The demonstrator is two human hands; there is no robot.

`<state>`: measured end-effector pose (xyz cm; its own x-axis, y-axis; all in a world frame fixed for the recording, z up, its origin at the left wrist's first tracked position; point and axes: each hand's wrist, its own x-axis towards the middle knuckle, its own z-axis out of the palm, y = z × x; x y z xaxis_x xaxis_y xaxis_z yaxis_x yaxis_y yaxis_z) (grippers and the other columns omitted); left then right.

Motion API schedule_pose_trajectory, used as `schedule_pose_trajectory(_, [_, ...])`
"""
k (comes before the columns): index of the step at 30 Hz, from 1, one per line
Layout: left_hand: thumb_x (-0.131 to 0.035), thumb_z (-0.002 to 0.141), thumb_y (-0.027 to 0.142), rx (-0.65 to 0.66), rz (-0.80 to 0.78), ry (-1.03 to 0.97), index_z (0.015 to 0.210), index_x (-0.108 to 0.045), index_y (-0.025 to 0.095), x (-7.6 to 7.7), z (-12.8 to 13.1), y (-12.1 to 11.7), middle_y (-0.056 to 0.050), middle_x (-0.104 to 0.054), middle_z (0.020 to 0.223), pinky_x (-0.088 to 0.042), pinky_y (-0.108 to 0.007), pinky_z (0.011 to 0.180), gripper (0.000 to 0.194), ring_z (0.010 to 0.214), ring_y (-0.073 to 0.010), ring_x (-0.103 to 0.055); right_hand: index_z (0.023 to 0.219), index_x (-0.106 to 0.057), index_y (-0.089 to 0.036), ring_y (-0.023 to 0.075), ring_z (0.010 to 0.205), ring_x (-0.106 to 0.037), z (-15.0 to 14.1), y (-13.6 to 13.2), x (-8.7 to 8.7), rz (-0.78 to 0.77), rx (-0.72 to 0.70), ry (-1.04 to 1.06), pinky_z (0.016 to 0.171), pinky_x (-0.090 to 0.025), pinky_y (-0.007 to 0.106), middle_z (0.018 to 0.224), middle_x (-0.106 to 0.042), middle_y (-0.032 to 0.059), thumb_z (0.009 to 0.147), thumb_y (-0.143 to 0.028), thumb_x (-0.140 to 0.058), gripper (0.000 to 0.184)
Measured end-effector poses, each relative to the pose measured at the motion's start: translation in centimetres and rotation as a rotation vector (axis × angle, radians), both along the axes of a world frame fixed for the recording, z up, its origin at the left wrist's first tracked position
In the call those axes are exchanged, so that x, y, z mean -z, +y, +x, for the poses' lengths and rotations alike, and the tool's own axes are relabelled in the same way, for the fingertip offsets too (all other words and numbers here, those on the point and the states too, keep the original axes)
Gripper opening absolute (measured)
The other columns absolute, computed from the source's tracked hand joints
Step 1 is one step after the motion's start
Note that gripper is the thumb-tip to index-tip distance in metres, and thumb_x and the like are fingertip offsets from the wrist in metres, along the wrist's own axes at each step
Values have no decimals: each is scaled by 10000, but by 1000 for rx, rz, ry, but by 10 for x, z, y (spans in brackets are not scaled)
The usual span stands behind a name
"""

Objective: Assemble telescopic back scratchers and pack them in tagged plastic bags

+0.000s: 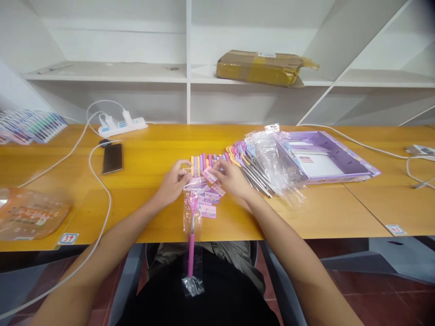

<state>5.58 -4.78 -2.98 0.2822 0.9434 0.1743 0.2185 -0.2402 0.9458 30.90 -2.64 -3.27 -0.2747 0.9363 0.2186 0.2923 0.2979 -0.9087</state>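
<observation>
My left hand pinches the upper end of a clear plastic bag. Inside that bag hangs a pink back scratcher with a metal rod, claw end up, its handle over the table's front edge. Between the fingers of my right hand is a small pink card, close to the bag's top. Several similar cards lie loose just below my hands. Behind my hands is a row of coloured handles. To their right, more back scratchers with metal rods lie in a pile.
Empty-looking clear bags overlap a purple tray on the right. A phone, a white power strip and cables lie left. An orange package sits at the left front. A taped carton rests on the shelf.
</observation>
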Motion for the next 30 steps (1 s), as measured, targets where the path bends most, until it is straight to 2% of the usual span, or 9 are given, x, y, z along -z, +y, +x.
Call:
schedule_pose_trajectory(2, [-612, 1029, 357, 10, 36, 7, 1275, -612, 262, 2, 0, 1, 50, -594, 729, -391, -280, 667, 264, 657, -153, -543, 981, -500, -264, 134, 505, -574, -2, 0, -3, -16, 28, 197, 503, -428, 285, 695, -603, -59, 989, -563, -699, 359])
schedule_pose_trajectory(4, [-604, 1032, 369, 34, 63, 37, 1180, -678, 249, 3, -1, 2, 24, -635, 782, -419, -285, 690, 205, 697, -158, -571, 1033, -469, -276, 134, 530, -643, -6, -2, -7, -11, -36, 356, 467, -450, 269, 773, -621, -57, 964, -563, -739, 401])
schedule_pose_trajectory(6, [-619, 1020, 378, 63, 63, 63, 1076, -718, 227, 4, -2, 3, -10, -701, 890, -461, -292, 744, 189, 798, -173, -631, 1056, -460, -277, 139, 603, -716, -9, -6, -10, 6, -118, 431, 474, -495, 259, 880, -640, -41, 947, -528, -777, 419])
schedule_pose_trajectory(8, [-666, 989, 386, 94, 34, 57, 1036, -733, 208, 4, -1, 3, -36, -744, 982, -491, -299, 786, 195, 878, -187, -667, 1062, -459, -274, 137, 628, -740, -12, -9, -10, 3, -180, 448, 481, -511, 249, 904, -632, -42, 953, -489, -783, 404])
schedule_pose_trajectory(14, [-824, 858, 340, 222, -135, -64, 1047, -748, 177, 2, 4, 0, -67, -778, 1008, -552, -323, 856, 260, 911, -187, -710, 1069, -468, -271, 120, 574, -677, -12, -11, -2, -53, -263, 404, 501, -493, 244, 737, -591, -77, 979, -453, -765, 360])
schedule_pose_trajectory(17, [-821, 858, 361, 211, -168, -125, 1001, -766, 172, 2, 3, 2, -67, -786, 994, -557, -327, 851, 244, 884, -184, -714, 1069, -497, -267, 115, 563, -617, -9, -13, -3, -47, -270, 346, 524, -486, 264, 716, -588, -69, 986, -445, -758, 327])
schedule_pose_trajectory(20, [-827, 852, 394, 189, -216, -202, 990, -786, 165, 3, 3, 5, -69, -792, 968, -557, -336, 841, 270, 840, -181, -709, 1053, -551, -252, 112, 609, -582, -8, -15, -5, 37, -244, 264, 567, -477, 277, 764, -603, -43, 975, -425, -775, 294])
schedule_pose_trajectory(27, [-836, 861, 390, 152, -269, -281, 948, -818, 169, 5, 3, 4, -64, -788, 908, -532, -344, 885, 238, 887, -196, -708, 1084, -593, -241, 118, 633, -579, -10, -14, -4, 166, -161, 156, 588, -465, 285, 836, -646, -23, 985, -383, -757, 239])
schedule_pose_trajectory(30, [-859, 840, 363, 146, -336, -359, 971, -838, 165, 3, 4, 3, -74, -804, 956, -528, -334, 890, 238, 903, -190, -709, 1090, -617, -239, 124, 643, -584, -9, -14, -4, 197, -178, 106, 602, -479, 289, 840, -658, -17, 990, -367, -747, 207])
